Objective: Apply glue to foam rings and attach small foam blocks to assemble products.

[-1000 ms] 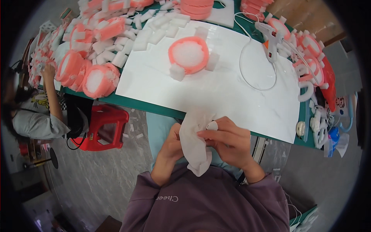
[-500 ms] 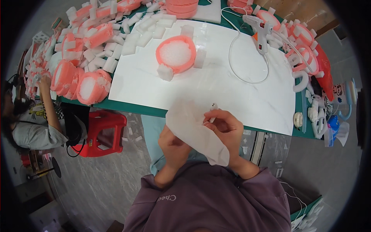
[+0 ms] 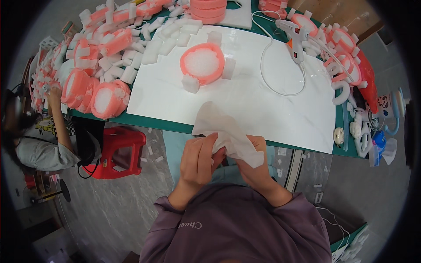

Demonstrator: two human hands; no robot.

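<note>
- Green table (image 3: 149, 123), one
- White board (image 3: 250, 98), one, flat on the table
- Red stool (image 3: 107, 165), one, at left
- White cloth (image 3: 226, 133), one, crumpled, between the hands
- Pink foam ring (image 3: 206, 80), one, on the board
- Left hand (image 3: 196, 160), fingers together, clamped on the cloth
- Right hand (image 3: 256, 172), against the cloth; fingertips covered, grip cannot be told

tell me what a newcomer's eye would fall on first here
Likely first, the round pink-rimmed foam piece on the white board, with white foam blocks around it. Next, the thin white sheet between the left grip and right grip, by the near edge of the green table. Then the bright red stool at left, near the co-worker.
</note>
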